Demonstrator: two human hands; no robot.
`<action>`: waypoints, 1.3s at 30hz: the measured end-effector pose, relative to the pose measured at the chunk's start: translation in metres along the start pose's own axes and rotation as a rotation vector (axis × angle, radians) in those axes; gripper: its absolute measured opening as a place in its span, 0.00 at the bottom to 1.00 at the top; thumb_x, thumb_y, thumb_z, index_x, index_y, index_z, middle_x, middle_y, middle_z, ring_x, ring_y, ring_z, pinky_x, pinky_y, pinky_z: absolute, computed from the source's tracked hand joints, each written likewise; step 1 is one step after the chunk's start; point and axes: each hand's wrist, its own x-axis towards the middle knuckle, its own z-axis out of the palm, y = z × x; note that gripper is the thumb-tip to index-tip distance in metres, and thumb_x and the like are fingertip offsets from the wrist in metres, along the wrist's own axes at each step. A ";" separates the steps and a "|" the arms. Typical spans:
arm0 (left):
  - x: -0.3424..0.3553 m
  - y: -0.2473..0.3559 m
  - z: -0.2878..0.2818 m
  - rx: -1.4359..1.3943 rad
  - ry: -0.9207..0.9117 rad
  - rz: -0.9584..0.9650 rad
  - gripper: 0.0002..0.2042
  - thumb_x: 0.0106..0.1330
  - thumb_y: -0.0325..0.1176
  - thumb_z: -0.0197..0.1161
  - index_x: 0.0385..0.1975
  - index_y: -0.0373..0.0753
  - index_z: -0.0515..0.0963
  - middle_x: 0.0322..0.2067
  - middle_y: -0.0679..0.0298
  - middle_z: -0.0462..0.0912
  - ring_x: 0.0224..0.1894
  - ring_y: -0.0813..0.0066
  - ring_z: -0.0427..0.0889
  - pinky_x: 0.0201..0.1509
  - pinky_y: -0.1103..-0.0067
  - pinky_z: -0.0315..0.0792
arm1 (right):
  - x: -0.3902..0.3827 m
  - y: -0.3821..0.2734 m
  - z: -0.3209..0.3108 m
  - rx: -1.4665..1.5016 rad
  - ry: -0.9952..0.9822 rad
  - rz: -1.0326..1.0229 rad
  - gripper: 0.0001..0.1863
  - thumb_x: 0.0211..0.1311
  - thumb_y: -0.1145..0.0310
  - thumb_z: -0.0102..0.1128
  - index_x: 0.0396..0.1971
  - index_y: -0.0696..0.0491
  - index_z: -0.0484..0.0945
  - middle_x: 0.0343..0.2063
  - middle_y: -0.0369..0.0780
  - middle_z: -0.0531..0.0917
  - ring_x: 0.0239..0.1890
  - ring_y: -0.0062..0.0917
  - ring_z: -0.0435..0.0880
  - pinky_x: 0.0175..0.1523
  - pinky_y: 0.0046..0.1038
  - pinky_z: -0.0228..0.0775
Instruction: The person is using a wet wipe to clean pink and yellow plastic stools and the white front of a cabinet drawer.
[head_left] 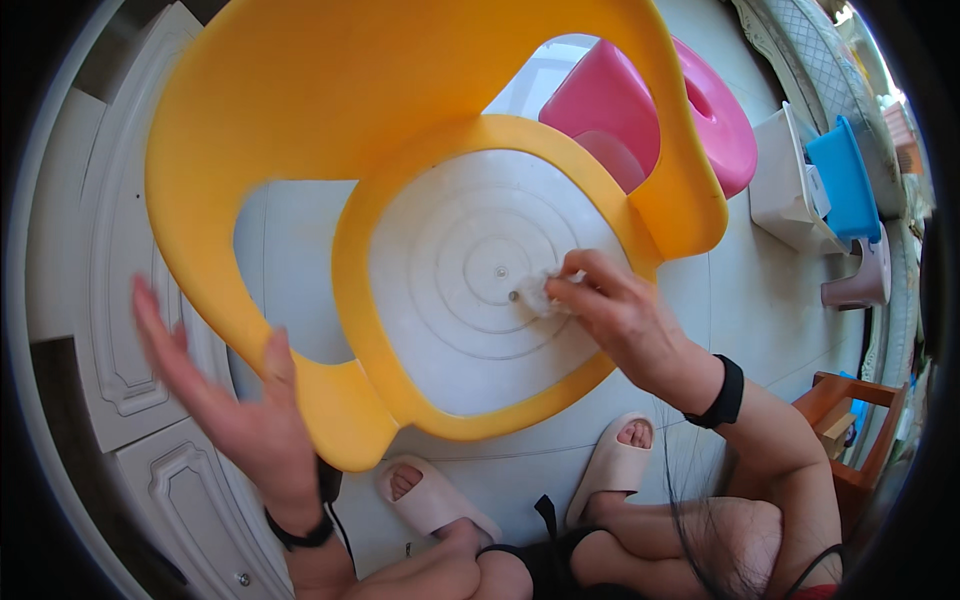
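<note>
A yellow plastic chair (300,70) fills the middle, with a round-cornered white seat panel (440,240) marked by concentric rings, a small dark spot and a small fitting near its centre. My right hand (610,310) pinches a crumpled white wipe (535,298) on the panel, right of the centre. My left hand (230,410) is open, fingers apart and slightly blurred, beside the chair's lower left edge; whether it touches the edge I cannot tell.
Pale cabinets (130,260) line the left. At right are a pink plastic item (720,140), a white bin (775,200), a blue bin (840,170), a small stool (860,280) and a wooden stool (850,390). My slippered feet (440,500) rest on the tiled floor (720,330).
</note>
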 end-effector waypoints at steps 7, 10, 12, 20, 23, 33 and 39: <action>-0.095 0.029 0.032 0.269 -1.196 0.358 0.32 0.57 0.28 0.63 0.65 0.35 0.63 0.70 0.51 0.54 0.71 0.48 0.55 0.70 0.59 0.55 | -0.001 -0.017 -0.006 -0.260 -0.053 0.067 0.17 0.48 0.81 0.56 0.42 0.65 0.73 0.40 0.44 0.71 0.41 0.30 0.76 0.38 0.27 0.76; -0.105 0.010 0.044 0.529 -1.112 0.657 0.32 0.57 0.28 0.59 0.66 0.40 0.64 0.70 0.58 0.55 0.71 0.50 0.55 0.68 0.54 0.56 | 0.021 0.007 -0.006 -0.327 -0.017 0.129 0.11 0.47 0.81 0.57 0.34 0.63 0.74 0.35 0.44 0.72 0.40 0.34 0.78 0.37 0.28 0.76; -0.101 0.007 0.039 0.486 -1.118 0.661 0.33 0.57 0.27 0.54 0.68 0.45 0.62 0.71 0.64 0.55 0.72 0.52 0.54 0.68 0.53 0.53 | 0.049 0.018 -0.011 -0.422 -0.034 0.262 0.08 0.45 0.82 0.58 0.29 0.62 0.75 0.32 0.47 0.74 0.39 0.37 0.78 0.38 0.31 0.75; -0.103 0.002 0.039 0.460 -1.123 0.632 0.34 0.58 0.28 0.52 0.70 0.48 0.59 0.71 0.65 0.54 0.74 0.56 0.50 0.72 0.55 0.41 | 0.147 -0.011 0.033 -0.148 0.106 -0.194 0.04 0.42 0.80 0.59 0.22 0.58 0.78 0.29 0.47 0.77 0.38 0.39 0.79 0.40 0.34 0.74; -0.106 0.000 0.041 0.420 -1.090 0.616 0.34 0.58 0.28 0.52 0.70 0.47 0.59 0.71 0.65 0.54 0.74 0.56 0.50 0.72 0.55 0.41 | 0.138 -0.051 0.049 -0.134 -0.056 -0.301 0.05 0.46 0.80 0.56 0.27 0.58 0.75 0.33 0.43 0.74 0.39 0.35 0.79 0.41 0.31 0.77; -0.102 -0.002 0.037 0.405 -1.029 0.652 0.31 0.59 0.27 0.53 0.67 0.43 0.62 0.71 0.63 0.56 0.72 0.55 0.54 0.68 0.54 0.52 | 0.103 0.028 -0.012 -0.379 -0.012 0.053 0.07 0.47 0.83 0.57 0.29 0.60 0.76 0.30 0.46 0.76 0.38 0.39 0.79 0.41 0.33 0.74; -0.099 -0.004 0.046 0.347 -1.041 0.652 0.31 0.58 0.27 0.53 0.67 0.43 0.62 0.71 0.63 0.55 0.72 0.55 0.54 0.67 0.53 0.52 | 0.123 0.029 -0.007 -0.382 0.037 0.213 0.07 0.46 0.83 0.57 0.28 0.61 0.77 0.30 0.47 0.78 0.39 0.41 0.80 0.43 0.33 0.75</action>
